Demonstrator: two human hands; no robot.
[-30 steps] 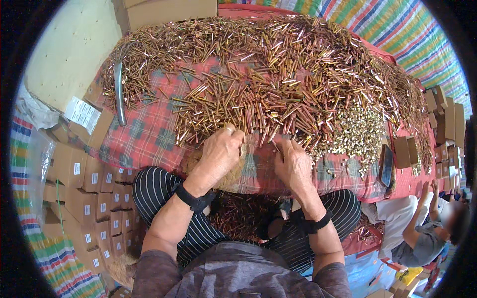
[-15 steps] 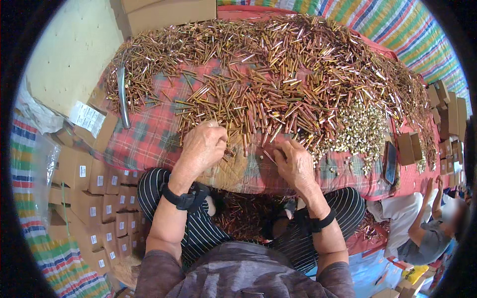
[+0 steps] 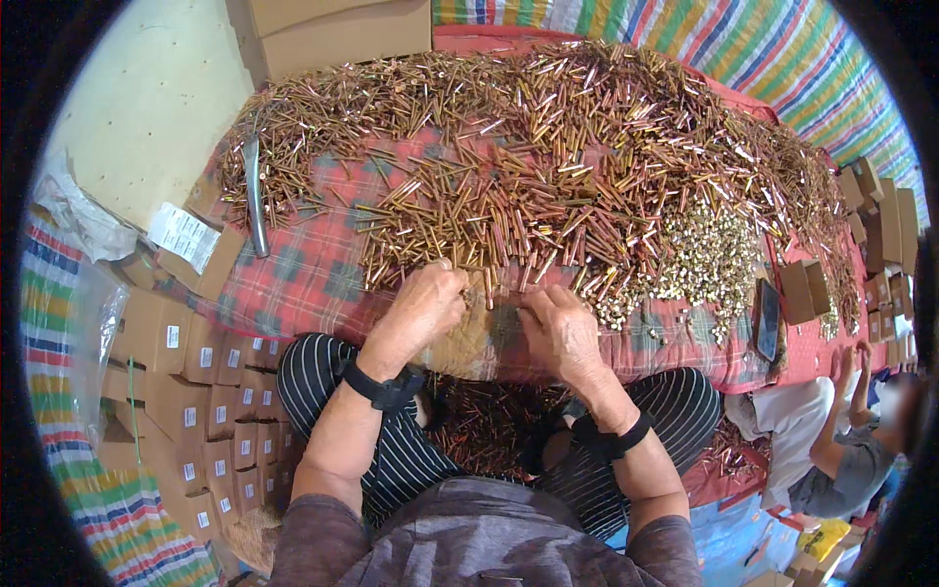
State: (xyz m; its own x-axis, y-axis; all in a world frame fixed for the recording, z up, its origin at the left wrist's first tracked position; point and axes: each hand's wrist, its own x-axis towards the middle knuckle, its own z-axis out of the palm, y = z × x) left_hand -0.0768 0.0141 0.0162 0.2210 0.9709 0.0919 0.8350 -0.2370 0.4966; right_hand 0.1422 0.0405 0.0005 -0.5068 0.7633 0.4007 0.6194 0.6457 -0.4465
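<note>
My left hand [image 3: 426,305] is closed, thumb and fingers pressed together, at the near edge of a heap of thin copper-coloured metal rods [image 3: 548,210]. What it pinches, if anything, is too small to make out. Just to its right, my right hand [image 3: 565,335] bends over the same edge with its fingers curled together; their tips are partly hidden, and I cannot make out what they hold. A worn yellowish-brown patch [image 3: 468,342] lies on the red plaid cloth [image 3: 293,284] between the hands. Beyond my right hand, small pale-gold metal pieces [image 3: 709,259] form a separate pile.
A curved metal bar [image 3: 255,201] lies at the left of the cloth. A dark flat phone-like object [image 3: 767,318] and an open carton [image 3: 804,292] sit at the right. Labelled cartons [image 3: 203,357] are stacked at the left. Another person [image 3: 831,470] sits at the right.
My hands have come closer together: the left moved to the right, and the right moved slightly left. The whole view has shifted a little.
</note>
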